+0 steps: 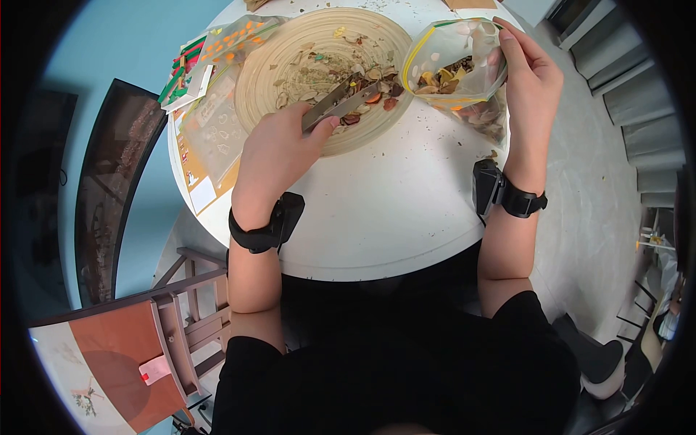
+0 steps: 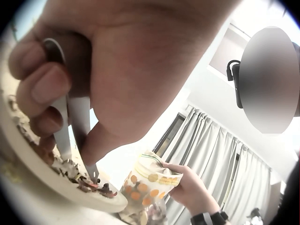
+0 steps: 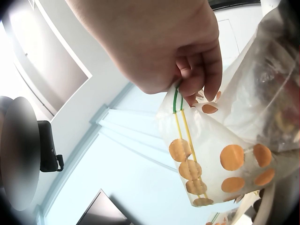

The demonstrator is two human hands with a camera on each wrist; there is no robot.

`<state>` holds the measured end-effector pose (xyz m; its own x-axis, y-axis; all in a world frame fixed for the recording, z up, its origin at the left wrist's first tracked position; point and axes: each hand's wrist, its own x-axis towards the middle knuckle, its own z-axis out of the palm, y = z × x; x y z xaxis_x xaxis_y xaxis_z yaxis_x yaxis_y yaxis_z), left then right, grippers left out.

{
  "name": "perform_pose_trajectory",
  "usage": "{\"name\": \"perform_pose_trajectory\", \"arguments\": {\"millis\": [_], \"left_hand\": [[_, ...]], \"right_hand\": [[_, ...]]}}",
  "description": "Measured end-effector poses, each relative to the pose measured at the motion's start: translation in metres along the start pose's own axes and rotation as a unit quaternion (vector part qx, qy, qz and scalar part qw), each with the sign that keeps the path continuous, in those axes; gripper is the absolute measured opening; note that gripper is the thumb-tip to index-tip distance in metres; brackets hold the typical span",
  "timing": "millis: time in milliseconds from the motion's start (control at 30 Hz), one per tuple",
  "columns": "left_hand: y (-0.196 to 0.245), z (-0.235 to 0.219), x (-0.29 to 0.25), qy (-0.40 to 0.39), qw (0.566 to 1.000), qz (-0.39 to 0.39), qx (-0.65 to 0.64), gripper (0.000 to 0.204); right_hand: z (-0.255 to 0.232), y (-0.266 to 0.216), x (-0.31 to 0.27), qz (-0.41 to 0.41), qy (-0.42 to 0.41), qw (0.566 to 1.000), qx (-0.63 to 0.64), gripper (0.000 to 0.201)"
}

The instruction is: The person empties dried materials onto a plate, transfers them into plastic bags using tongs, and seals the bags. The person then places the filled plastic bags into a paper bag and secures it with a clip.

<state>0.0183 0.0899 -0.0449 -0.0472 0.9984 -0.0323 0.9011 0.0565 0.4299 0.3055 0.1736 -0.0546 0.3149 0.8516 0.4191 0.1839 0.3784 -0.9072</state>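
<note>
My left hand (image 1: 279,145) grips metal tongs (image 1: 335,104), whose tips reach into dried petals and leaf bits (image 1: 373,76) on a round, ringed wooden tray (image 1: 261,80). In the left wrist view the fingers wrap round the bent end of the tongs (image 2: 79,112), and reddish pieces lie at the tips. With fingers and thumb my right hand (image 1: 535,80) pinches the top corner of a zip bag (image 1: 453,51) printed with orange dots. The bag's mouth gapes toward the tray, and yellowish and dark dried pieces (image 1: 446,78) lie inside.
Under the held bag lies another clear bag of dried pieces (image 1: 484,116). Left of the tray are a dotted zip bag (image 1: 235,40), a flat clear bag (image 1: 214,130) and a box with red and green items (image 1: 187,72). Crumbs dot the white table (image 1: 377,210).
</note>
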Motion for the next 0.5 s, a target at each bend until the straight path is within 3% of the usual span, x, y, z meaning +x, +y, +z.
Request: {"name": "perform_pose_trajectory", "arguments": {"millis": [100, 500], "left_hand": [[-0.007, 0.005, 0.001, 0.029, 0.999, 0.026, 0.004, 0.047], [-0.021, 0.0, 0.011, -0.04, 0.994, 0.016, -0.101, 0.038]], "right_hand": [[0.001, -0.002, 0.0, 0.002, -0.003, 1.0, 0.007, 0.026], [0.003, -0.003, -0.001, 0.005, -0.008, 1.0, 0.001, 0.026]]}}
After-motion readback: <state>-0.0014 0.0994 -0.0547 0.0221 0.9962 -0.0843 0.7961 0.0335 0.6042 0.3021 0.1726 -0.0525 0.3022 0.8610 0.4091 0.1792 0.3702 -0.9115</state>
